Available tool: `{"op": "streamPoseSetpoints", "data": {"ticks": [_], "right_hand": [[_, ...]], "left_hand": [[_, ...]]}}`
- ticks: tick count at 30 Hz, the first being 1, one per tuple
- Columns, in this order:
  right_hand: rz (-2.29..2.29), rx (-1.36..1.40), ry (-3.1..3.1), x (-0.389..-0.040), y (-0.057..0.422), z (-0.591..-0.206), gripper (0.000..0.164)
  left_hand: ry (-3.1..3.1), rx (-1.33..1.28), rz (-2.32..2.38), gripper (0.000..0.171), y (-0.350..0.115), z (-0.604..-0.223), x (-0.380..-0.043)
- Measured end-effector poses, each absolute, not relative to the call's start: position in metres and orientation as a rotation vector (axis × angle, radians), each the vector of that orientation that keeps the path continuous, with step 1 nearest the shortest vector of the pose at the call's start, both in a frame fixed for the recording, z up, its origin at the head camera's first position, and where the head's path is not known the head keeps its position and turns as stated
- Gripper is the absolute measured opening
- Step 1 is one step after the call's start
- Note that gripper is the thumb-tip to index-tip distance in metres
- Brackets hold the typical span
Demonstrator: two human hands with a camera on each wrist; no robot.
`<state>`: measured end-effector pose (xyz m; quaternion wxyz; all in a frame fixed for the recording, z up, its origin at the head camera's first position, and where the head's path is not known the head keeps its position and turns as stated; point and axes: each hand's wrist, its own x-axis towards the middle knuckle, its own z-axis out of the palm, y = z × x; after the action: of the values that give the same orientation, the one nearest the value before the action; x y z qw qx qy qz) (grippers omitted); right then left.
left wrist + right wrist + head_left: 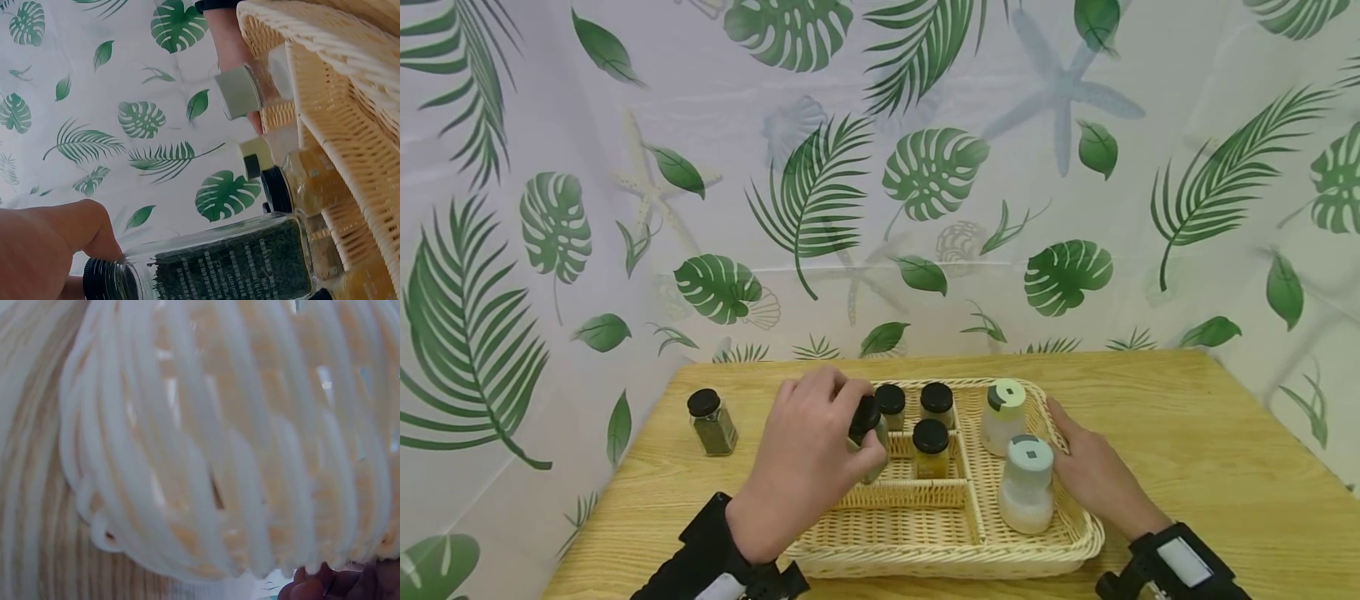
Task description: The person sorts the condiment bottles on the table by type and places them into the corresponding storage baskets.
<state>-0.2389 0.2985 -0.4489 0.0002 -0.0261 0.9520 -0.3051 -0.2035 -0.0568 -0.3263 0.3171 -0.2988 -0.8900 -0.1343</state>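
Note:
My left hand [816,442] pinches the black lid of a clear glass spice jar [231,265] over the left part of a divided wicker basket [940,560]. Dark green dried herbs and printed text show through the glass. Around the basket's right rim, my right hand [1097,475] keeps hold, its fingers along the outer side and its thumb hidden. Near the held jar, inside the basket, stand a black-lidded jar of yellow spice [932,454] and two more black-lidded jars, one [937,402] behind it.
In the basket's right compartment stand a bottle with a pale green lid [1028,492] and one with a yellowish lid [1004,417]. Another black-lidded spice jar [712,423] stands on the wooden table [1210,442] at left. A leaf-printed cloth [925,275] hangs behind the table.

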Motion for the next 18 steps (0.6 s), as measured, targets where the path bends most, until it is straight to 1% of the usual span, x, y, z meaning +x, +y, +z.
{"op": "streamPoseSetpoints", "data": {"ticks": [4,9,18], "right_hand": [[-0.96,-0.075,2.986,-0.239,0.299,-0.449,0.076],[-0.977,-0.078,2.994,-0.238,0.298,-0.449,0.072],[-1.0,-0.098,3.006,-0.234,0.296,-0.448,0.071]], "left_hand": [[-2.378,-0.818,-0.356,0.032,-0.049,-0.328,-0.199],[-2.373,-0.872,-0.335,0.033,-0.04,-0.333,-0.196],[-2.36,-0.994,-0.257,0.029,-0.026,-0.342,-0.192]]}}
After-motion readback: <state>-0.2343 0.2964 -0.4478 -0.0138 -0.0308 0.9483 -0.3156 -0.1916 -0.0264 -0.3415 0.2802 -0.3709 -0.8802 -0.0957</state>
